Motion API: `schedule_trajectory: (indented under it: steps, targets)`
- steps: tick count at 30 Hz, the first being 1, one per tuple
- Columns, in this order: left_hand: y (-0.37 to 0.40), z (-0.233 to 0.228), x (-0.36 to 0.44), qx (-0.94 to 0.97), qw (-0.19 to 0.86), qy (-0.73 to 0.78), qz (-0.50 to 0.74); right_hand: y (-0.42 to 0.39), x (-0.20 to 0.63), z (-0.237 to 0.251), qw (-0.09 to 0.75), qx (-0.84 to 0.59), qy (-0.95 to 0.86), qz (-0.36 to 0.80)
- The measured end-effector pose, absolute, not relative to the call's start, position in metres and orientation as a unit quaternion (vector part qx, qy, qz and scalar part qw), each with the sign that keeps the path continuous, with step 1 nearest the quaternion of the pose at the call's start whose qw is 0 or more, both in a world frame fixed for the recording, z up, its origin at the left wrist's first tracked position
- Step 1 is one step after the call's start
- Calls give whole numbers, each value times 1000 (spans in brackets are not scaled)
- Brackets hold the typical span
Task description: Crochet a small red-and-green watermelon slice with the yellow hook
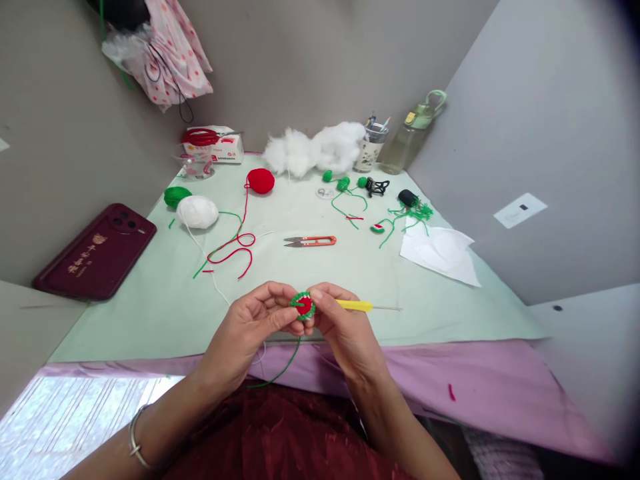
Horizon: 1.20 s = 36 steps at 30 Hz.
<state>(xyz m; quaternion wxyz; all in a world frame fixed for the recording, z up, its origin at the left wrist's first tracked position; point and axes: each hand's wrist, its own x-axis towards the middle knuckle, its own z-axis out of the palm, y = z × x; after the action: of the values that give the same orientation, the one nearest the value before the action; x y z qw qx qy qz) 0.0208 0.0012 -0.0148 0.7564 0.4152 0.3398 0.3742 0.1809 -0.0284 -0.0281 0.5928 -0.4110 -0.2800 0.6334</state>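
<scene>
Two bare hands meeting at the near edge of the pale green desk (150, 313), over a pink cloth (500, 387). Far left: dark red phone (95, 252) lying flat against the wall. Further right, near the far left corner: green yarn ball (177, 196) just beside white yarn ball (197, 211), red yarn ball (261, 181) beyond, loose red strand (235, 248) curling toward the middle. Left hand (250, 327) with grip closed in a pinch on the left rim of a small crochet round (303, 306), red centre and green border, held up just above the near desk edge between both hands; green thread (285, 367) hanging from it toward the lap. Mid-desk, well apart from the hands: orange thread snips (310, 241) lying flat. White stuffing (315, 150) heaped at the far wall. Right hand (345, 327) with grip closed on the round's right side and on a yellow-handled crochet hook (355, 305), metal tip pointing right. Further right: small green crochet pieces (343, 183), tangled green scraps (415, 213), white paper sheet (440, 250), pen cup (371, 148) and green-capped water bottle (413, 137) at the far right.
</scene>
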Motion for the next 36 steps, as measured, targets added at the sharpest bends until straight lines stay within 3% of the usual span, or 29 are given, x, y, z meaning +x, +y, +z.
schedule_trajectory:
  steps: [8, 17, 36]
  targets:
    - [0, -14, 18, 434, 734, 349, 389, -32, 181, -29, 612, -408, -307, 604]
    - [5, -19, 6, 594, 563, 328, 471, -42, 182, -31, 634, -421, -546, 351]
    - [4, -18, 7, 595, 570, 312, 473, -42, 184, -35, 641, -406, -536, 371]
